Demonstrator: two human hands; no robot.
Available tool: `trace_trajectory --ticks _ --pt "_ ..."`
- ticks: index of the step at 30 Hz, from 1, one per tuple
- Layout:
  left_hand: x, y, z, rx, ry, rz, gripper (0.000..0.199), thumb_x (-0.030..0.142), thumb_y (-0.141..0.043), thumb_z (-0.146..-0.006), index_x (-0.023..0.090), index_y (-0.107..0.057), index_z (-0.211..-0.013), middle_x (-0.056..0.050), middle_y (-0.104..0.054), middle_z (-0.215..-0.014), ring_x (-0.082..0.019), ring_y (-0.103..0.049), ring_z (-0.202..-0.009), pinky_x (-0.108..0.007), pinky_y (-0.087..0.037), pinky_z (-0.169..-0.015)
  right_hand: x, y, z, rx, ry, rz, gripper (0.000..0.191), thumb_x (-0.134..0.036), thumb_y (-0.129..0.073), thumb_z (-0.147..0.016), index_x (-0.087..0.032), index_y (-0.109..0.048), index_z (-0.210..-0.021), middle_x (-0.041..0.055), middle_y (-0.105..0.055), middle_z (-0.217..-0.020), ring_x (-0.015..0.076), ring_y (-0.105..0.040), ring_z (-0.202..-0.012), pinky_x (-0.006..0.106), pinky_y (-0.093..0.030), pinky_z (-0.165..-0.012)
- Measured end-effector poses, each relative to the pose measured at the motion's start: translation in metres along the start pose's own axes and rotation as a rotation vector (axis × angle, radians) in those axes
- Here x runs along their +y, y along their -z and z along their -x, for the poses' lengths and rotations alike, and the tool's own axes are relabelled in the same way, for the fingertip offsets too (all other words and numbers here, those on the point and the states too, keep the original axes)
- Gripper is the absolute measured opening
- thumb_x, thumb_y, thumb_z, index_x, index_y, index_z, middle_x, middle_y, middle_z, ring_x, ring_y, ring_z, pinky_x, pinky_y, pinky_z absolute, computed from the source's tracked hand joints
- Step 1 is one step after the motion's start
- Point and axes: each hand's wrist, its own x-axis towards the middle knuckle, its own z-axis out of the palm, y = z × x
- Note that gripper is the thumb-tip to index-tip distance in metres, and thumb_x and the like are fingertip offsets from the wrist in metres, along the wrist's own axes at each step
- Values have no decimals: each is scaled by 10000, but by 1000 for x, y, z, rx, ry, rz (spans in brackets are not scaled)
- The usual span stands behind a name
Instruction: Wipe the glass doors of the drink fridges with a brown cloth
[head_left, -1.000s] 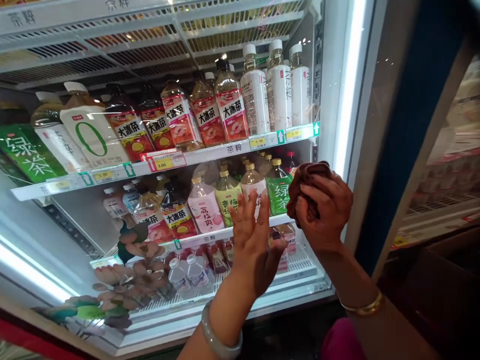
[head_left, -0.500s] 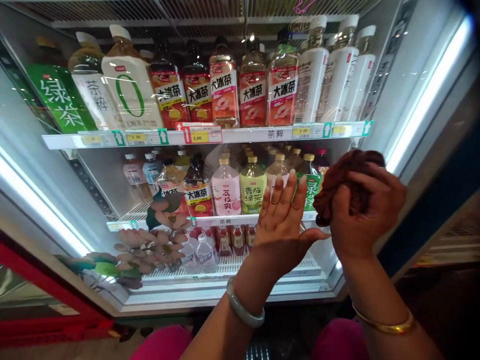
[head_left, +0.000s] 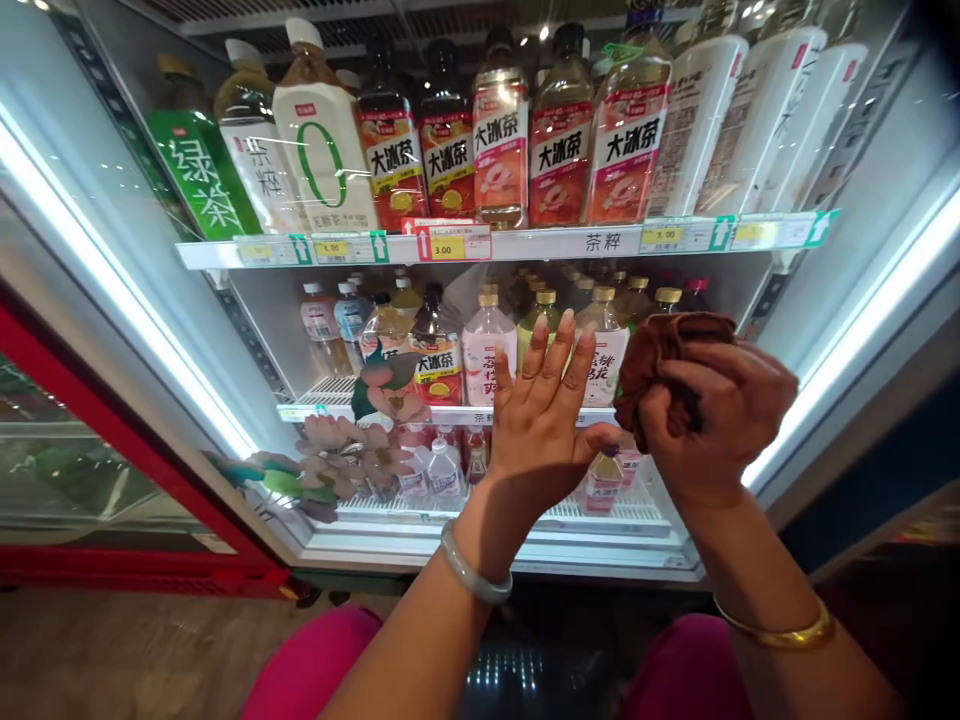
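1. Now the upper shelf sits nearer 3 o'clock in my view than before.
2. My left hand is spread; my right hand bunches one brown cloth at 3 o'clock.
3. Five red-labelled bottles stand at 12 o'clock.

We see an upper shelf carrying a green bottle on the left and white bottles on the right; our middle shelf holds a pink bottle, our bottom rack clear bottles.
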Motion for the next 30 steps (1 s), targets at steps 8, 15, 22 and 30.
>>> trace_trajectory --ticks 8,15,22,30 --pt "-23 11 19 -39 -21 -15 866 707 -112 -1037 160 -162 -1708 -165 -357 -1725 -233 -133 -1669 -472 39 -1357 -55 -32 -5 43 -81 -90 307 -234 -723 -858 -282 -717 -1161 93 -723 -1231 361 -638 -1258 620 -491 -1151" --pt "-28 15 21 -34 -4 -14 904 730 -112 -1029 134 -157 -1706 -191 -340 -1728 -256 -146 -1668 -475 -35 -1358 -78 -32 19 -68 68 -203 200 -228 -590 -924 -296 -712 -1067 27 -775 -1080 247 -688 -1149 481 -515 -1161" --pt "-21 5 21 -23 11 -71 861 702 -164 -1047 160 -104 -1714 -176 -309 -1744 -263 -96 -1675 -525 29 -1348 -34 -12 16 -96 183 -67 225 -237 -771 -810 -246 -697 -1022 60 -742 -1054 280 -664 -1160 510 -544 -1101" --pt "-39 23 29 -14 -1 -96 873 705 -45 -1022 180 -98 -1717 -158 -357 -1728 -252 -120 -1672 -508 65 -1351 -64 -37 -7 2 -32 -31 372 -224 -673 -875 -254 -702 -1244 127 -609 -1505 366 -562 -1426 567 -451 -1162"
